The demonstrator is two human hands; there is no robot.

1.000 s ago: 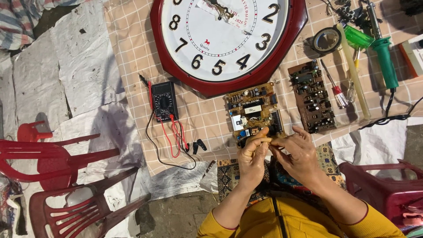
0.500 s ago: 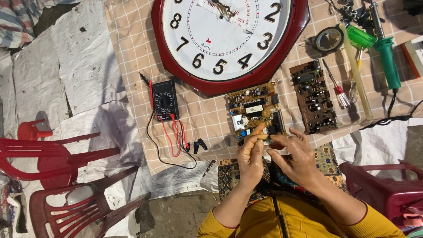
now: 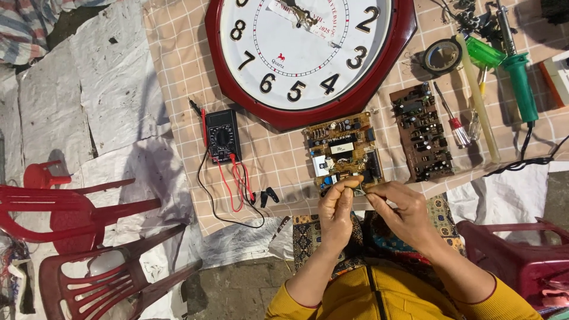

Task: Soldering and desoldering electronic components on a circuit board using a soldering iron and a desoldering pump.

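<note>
Both hands pinch a thin wire at the near edge of the tan populated circuit board (image 3: 344, 153) on the checked cloth: left hand (image 3: 335, 212) and right hand (image 3: 403, 211) fingers closed. Wire unattached; black multimeter (image 3: 222, 136) unused.

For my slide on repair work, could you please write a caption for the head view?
Both hands, left hand and right hand, pinch a small part beside a yellow circuit board, below a red wall clock.
</note>
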